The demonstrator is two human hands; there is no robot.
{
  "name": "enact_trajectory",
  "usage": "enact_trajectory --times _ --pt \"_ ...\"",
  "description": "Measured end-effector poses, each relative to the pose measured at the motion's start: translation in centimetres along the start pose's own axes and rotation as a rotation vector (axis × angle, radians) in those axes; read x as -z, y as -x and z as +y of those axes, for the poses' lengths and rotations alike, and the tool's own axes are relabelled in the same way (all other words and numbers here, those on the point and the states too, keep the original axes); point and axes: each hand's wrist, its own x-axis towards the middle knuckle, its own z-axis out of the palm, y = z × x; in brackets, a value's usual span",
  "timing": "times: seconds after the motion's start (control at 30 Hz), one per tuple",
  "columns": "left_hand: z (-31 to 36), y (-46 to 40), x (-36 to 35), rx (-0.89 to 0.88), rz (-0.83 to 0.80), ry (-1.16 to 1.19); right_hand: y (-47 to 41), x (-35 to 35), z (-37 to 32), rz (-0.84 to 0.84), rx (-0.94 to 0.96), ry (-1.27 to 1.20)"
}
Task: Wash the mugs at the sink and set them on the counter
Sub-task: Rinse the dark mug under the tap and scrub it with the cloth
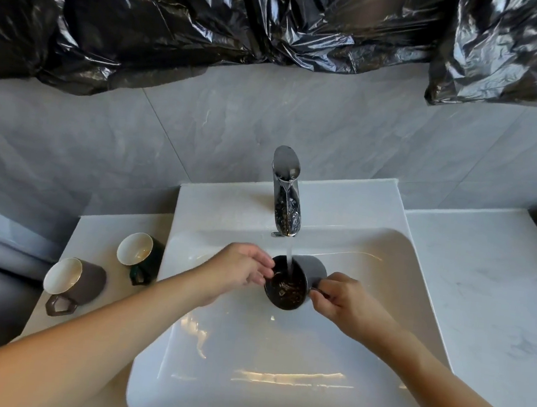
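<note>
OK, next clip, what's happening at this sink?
A person is rinsing a dark grey mug under the running chrome tap, over the white basin. The right hand grips its handle while the left hand holds the rim; water is pouring into the mug. Two more mugs wait on the left counter: a brown mug with a cream inside and a dark green mug with a cream inside, both tilted on their sides.

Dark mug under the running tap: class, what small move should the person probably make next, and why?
Probably tip the dark grey mug to pour its water into the white basin. The stream from the chrome tap falls straight into it and it looks fairly full. The right hand pinches its handle and the left hand holds its rim, so both can tilt it.
</note>
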Motion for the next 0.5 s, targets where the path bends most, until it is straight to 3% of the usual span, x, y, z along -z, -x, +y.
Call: enact_trajectory --times 0.1,0.27,0.5 --pt "-0.1 -1.3 -0.8 -0.005 0.122 -0.044 0.4 0.5 -0.4 0.049 0.1 0.069" --pt "-0.1 -2.0 -3.4 0.006 -0.055 0.107 0.6 0.9 -1.9 0.086 0.25 0.285" --pt "-0.6 -2.1 -3.1 -0.072 -0.115 0.106 0.9 1.8 -2.9 0.042 0.349 0.594"
